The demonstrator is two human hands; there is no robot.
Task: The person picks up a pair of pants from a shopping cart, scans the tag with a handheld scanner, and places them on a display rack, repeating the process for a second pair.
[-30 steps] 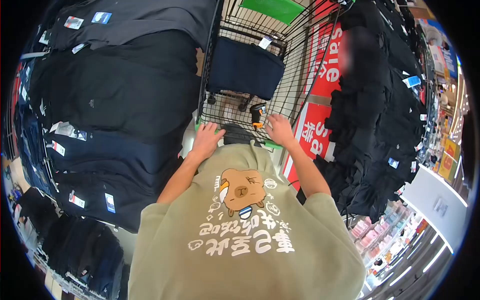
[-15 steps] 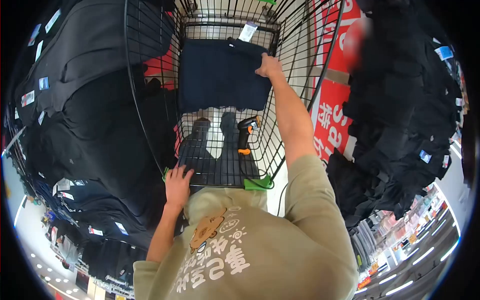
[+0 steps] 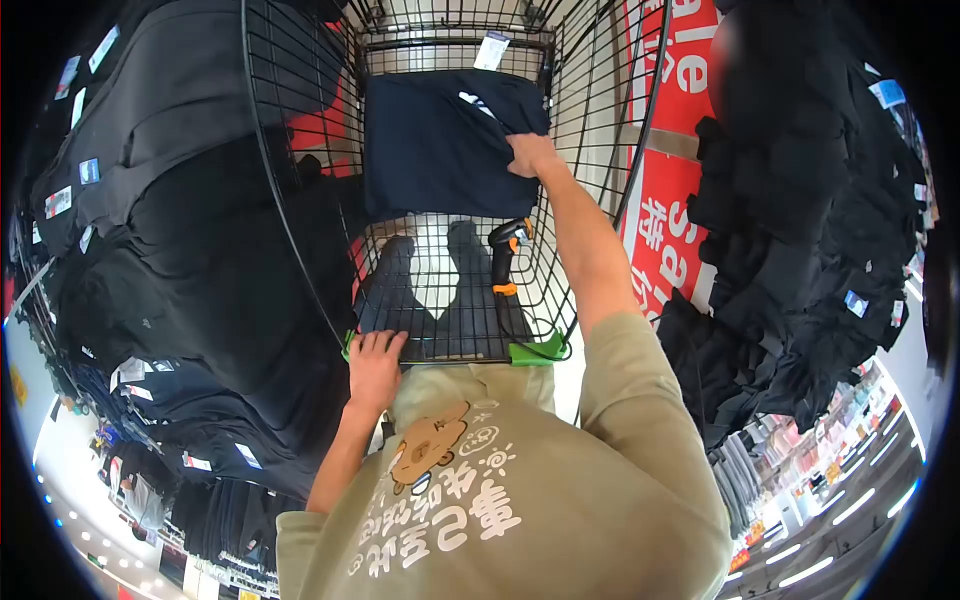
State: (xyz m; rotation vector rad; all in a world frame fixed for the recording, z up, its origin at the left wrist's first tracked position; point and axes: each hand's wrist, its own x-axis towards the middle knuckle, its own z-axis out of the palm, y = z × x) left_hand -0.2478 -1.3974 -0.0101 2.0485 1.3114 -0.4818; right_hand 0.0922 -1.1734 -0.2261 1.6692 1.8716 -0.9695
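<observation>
A folded navy garment (image 3: pixel 440 150) lies across the far part of the black wire shopping cart (image 3: pixel 295 235). Its fabric is drawn into slanting folds, and a white label shows near its upper edge. My right hand (image 3: pixel 533 155) is closed on the garment's right side, gripping the cloth. At the cart's near left corner, my left hand (image 3: pixel 377 362) has its fingers bent over the near bar, beside a green end piece. Between the garment and that bar lies a black and orange handheld barcode scanner (image 3: pixel 505 260) with a cable.
A white paper tag (image 3: pixel 491 50) sticks up behind the garment. Dark clothes with tags (image 3: pixel 150 230) are piled on the left, and more black clothes (image 3: pixel 800 220) on the right. A red sale sign (image 3: pixel 680 210) runs along the cart's right side. My legs show through the wire.
My right hand has pulled the garment's cloth slightly down, making slanting folds and exposing more of the white label. The scanner appears farther right. My left hand stays on the cart bar.
</observation>
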